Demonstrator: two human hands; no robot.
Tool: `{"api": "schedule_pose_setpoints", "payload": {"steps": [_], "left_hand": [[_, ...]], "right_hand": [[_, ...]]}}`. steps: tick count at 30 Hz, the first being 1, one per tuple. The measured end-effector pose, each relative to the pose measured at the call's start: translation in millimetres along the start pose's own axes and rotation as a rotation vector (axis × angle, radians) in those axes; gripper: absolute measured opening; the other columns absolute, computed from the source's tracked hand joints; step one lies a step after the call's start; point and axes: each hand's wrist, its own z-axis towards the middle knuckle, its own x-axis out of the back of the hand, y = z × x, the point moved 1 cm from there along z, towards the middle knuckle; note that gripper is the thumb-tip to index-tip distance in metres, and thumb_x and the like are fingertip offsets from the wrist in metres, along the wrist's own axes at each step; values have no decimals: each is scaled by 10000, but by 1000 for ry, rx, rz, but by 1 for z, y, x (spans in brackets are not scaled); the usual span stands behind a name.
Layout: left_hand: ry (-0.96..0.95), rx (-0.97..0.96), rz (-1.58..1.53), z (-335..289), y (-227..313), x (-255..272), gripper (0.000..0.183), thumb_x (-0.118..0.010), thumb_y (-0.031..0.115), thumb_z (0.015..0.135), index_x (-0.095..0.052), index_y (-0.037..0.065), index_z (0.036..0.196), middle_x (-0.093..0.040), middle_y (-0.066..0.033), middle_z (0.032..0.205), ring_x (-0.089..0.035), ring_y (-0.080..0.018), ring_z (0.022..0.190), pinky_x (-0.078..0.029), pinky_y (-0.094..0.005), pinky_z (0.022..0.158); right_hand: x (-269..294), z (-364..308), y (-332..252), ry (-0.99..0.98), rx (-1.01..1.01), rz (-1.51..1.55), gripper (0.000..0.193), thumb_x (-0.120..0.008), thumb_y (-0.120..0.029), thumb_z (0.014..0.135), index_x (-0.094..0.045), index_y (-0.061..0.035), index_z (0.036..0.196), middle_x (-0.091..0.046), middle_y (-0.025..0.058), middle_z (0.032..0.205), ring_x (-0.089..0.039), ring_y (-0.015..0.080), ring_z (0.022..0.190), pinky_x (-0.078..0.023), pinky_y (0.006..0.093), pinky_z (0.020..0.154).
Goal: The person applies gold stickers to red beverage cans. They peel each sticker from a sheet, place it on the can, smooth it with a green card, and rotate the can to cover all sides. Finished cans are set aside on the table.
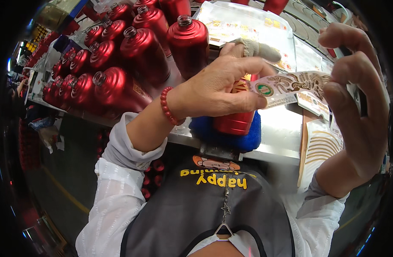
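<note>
A pale strip (pixel 297 85) with a brown-gold printed pattern and a green round spot, like a decal, stretches between my two hands. My left hand (pixel 224 85), with a red bead bracelet at the wrist, pinches its left end between thumb and finger. A grey cloth cover (pixel 265 51) sits on one finger beyond. At the strip's right end, my right hand (pixel 354 85) grips it with thumb and fingertips, slightly blurred. Beneath my left hand a red bottle (pixel 232 124) rests on a blue cloth (pixel 200 130); the hand hides much of it.
Several glossy red bottles (pixel 188 45) with clear necks crowd the table's left and back. Behind my hands lies a stack of printed sheets in clear plastic (pixel 230 19). More gold-patterned sheets (pixel 320 143) lie at the right edge. My dark apron (pixel 205 214) is close to the table's front edge.
</note>
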Motion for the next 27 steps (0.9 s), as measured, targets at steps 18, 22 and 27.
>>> {"api": "schedule_pose_setpoints", "payload": {"steps": [18,22,27], "left_hand": [[220,68,260,-59,26,-36,565,-754,345,801,-610,99,1288,-608,-128,1213,-468,-346,1134,-314,-452,1054],[106,-7,99,-47,19,-49,262,-740,251,827,-674,75,1009,-644,-102,1101,-521,-294,1064,-330,-426,1031],[-23,209,-231,-72,11,-18,97,-699,134,884,-658,49,909,-655,-46,934,-525,-215,924,-371,-371,927]], "right_hand": [[-118,-45,-69,446,-635,814,179,-712,-117,870,-574,-17,812,-591,171,1115,-558,268,1087,-430,372,954],[-96,-27,-80,582,-577,830,215,-732,-169,848,-571,-35,799,-597,180,1140,-557,298,1121,-397,430,1039],[-118,-46,-65,499,-618,772,154,-683,-97,900,-566,-27,830,-594,170,1130,-546,252,1103,-396,386,994]]}}
